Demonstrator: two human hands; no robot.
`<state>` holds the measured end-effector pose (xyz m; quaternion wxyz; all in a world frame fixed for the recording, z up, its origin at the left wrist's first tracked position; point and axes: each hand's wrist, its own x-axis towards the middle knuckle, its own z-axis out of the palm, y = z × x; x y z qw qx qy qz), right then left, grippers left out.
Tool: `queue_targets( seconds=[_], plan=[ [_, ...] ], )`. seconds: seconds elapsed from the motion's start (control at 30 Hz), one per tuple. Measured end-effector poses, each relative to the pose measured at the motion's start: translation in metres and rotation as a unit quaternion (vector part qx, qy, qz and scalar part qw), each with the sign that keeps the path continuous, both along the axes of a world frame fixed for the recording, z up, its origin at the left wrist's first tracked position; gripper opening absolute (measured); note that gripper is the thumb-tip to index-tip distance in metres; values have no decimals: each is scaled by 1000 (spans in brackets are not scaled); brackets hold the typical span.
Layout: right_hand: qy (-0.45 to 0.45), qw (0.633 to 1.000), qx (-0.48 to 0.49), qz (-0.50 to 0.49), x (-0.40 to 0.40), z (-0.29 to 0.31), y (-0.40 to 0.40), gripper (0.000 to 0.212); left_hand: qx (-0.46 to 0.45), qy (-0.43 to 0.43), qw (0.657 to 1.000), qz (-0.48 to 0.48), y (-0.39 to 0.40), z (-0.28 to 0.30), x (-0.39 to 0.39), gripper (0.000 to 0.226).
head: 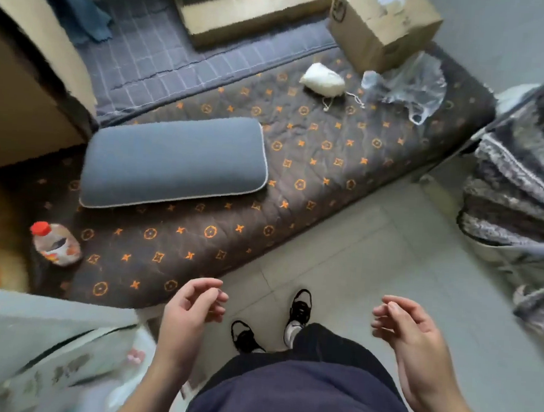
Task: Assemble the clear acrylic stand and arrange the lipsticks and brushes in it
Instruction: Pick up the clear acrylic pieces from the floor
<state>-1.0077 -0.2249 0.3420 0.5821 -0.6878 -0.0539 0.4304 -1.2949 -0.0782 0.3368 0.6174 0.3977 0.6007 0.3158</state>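
Note:
I stand on a tiled floor beside a low bed. My left hand (191, 306) hovers in front of my body near the bed's front edge, fingers loosely curled and apart, holding nothing. My right hand (406, 325) hangs at the same height over the floor, also loosely curled and holding nothing. No acrylic stand, lipsticks or brushes show in this view. A white drawstring pouch (323, 80) and a crumpled clear plastic bag (408, 83) lie at the bed's far end.
The bed has a dark quilt with orange motifs (314, 176) and a grey pillow (174, 161). A red-capped bottle (56, 245) lies near its left end. Cardboard boxes (383, 24) stand at the back. A grey patterned bundle (519, 205) is at right, and pale packaging (48, 351) at lower left.

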Motion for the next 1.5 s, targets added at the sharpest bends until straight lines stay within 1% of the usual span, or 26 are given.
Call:
queue_targets(
  seconds=[0.13,0.27,0.37,0.47,0.6,0.73,0.87,1.03,1.17,1.23,1.3,1.4,1.5],
  plan=[
    [1,994,9,-106,32,-8,-35,20,13,10,994,-104,26,1,66,30],
    [1,984,26,-179,79,-17,-59,25,4,7,985,-172,37,-2,153,26],
    [-1,977,36,-210,116,-20,-71,24,-6,-6,975,-221,35,-2,232,21],
    [-1,964,34,-262,144,-19,-81,25,-3,-9,962,-272,33,6,299,17],
    [9,948,45,-314,176,-16,-93,21,14,-5,940,-340,40,15,357,15],
    [10,930,30,-367,207,-25,-98,18,23,20,929,-369,50,13,406,15],
    [8,922,12,-387,247,-32,-91,14,24,16,917,-399,64,7,457,15],
    [-13,907,-12,-421,318,-38,-65,11,31,9,913,-407,100,-5,529,16],
    [-23,888,-25,-459,372,-41,-37,10,4,-4,912,-409,133,-14,596,16],
    [-24,882,-25,-470,397,-40,-21,10,-6,-5,901,-435,150,-14,632,15],
    [-29,881,-20,-472,424,-38,-6,9,7,-4,883,-468,168,-17,670,15],
    [-26,869,-30,-494,453,-35,10,11,9,21,871,-492,191,-17,720,16],
    [-21,866,-26,-499,490,-32,20,11,16,23,850,-527,211,-17,771,17]
  ],
)
